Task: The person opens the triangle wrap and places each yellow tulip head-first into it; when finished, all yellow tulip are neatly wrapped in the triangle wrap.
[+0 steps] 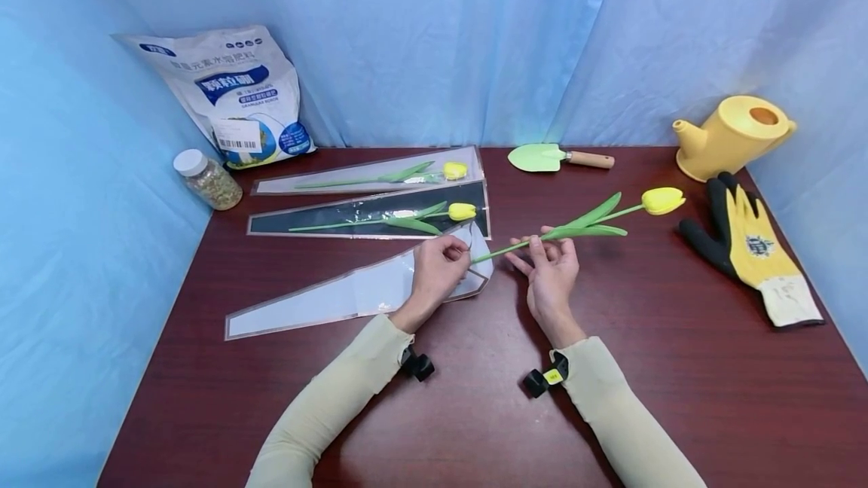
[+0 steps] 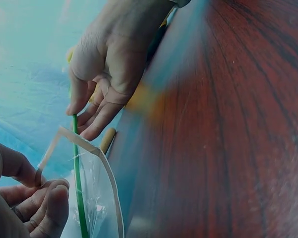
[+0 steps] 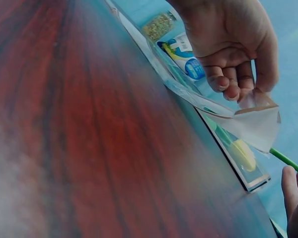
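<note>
My left hand (image 1: 437, 268) pinches the rim of a white flower sleeve (image 1: 319, 298) with a clear front, holding its wide mouth open. The sleeve lies slantwise on the table, its mouth end raised. My right hand (image 1: 552, 281) holds a yellow artificial tulip (image 1: 663, 201) by its green stem, between thumb and fingers. In the left wrist view the stem (image 2: 78, 178) runs past the sleeve's rim into its mouth; the tulip's leaves and bloom are outside. Behind lie a black-backed sleeve (image 1: 319, 223) and a pale sleeve (image 1: 285, 185), each with a yellow tulip inside.
At the back left stand a fertilizer bag (image 1: 237, 104) and a jar (image 1: 209, 181) of granules. A green hand trowel (image 1: 539, 158) lies at the back. On the right are a yellow watering can (image 1: 728, 138) and a yellow-black glove (image 1: 756, 247). Blue curtains surround the table.
</note>
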`<action>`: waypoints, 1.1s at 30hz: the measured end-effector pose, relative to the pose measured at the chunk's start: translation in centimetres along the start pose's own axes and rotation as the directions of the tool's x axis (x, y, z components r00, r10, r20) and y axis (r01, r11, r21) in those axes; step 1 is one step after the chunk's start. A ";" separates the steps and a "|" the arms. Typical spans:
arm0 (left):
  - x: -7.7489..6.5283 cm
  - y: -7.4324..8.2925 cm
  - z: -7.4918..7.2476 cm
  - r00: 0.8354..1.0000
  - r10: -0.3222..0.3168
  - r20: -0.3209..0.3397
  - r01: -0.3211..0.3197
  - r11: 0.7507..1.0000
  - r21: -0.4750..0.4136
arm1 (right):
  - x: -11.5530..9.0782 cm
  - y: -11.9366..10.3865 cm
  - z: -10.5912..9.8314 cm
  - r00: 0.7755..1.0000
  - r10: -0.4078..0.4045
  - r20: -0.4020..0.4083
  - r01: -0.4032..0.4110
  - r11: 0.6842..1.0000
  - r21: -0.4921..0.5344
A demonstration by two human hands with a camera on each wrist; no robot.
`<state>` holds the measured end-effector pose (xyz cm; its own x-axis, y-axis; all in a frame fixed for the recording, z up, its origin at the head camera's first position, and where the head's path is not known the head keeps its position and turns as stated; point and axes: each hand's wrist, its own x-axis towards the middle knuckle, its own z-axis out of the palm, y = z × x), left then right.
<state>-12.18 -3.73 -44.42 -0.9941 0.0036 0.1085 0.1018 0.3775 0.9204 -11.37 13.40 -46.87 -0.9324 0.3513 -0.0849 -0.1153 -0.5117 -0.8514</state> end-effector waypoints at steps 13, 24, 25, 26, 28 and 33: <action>0.3 0.1 0.4 0.999 0.045 -0.025 -0.042 0.993 0.110 | 0.2 -0.5 0.1 1.000 0.026 0.017 -0.026 0.999 -0.022; 0.7 0.6 0.6 0.997 0.070 -0.012 -0.067 0.984 0.164 | 0.4 -0.3 0.0 0.996 0.089 0.022 -0.087 0.993 -0.082; 0.8 0.6 0.6 0.997 0.073 -0.008 -0.070 0.983 0.169 | 0.5 -0.3 0.1 0.995 0.095 0.017 -0.094 0.992 -0.079; 0.8 0.6 0.6 0.997 0.072 -0.005 -0.070 0.982 0.175 | 0.5 -0.4 0.1 0.995 0.098 0.011 -0.097 0.992 -0.076; 0.9 0.6 0.6 0.997 0.072 0.000 -0.071 0.979 0.190 | 0.6 -0.5 0.1 0.995 0.099 -0.007 -0.099 0.993 -0.065; 0.8 0.7 0.7 0.996 0.085 0.008 -0.085 0.978 0.192 | 0.7 -0.6 0.1 0.995 0.095 -0.028 -0.097 0.992 -0.086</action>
<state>-12.96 -2.79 -44.00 -0.9821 0.0432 0.1835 0.1769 0.5468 0.8184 -11.95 13.88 -46.37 -0.9293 0.3225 -0.1798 0.0056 -0.4745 -0.8802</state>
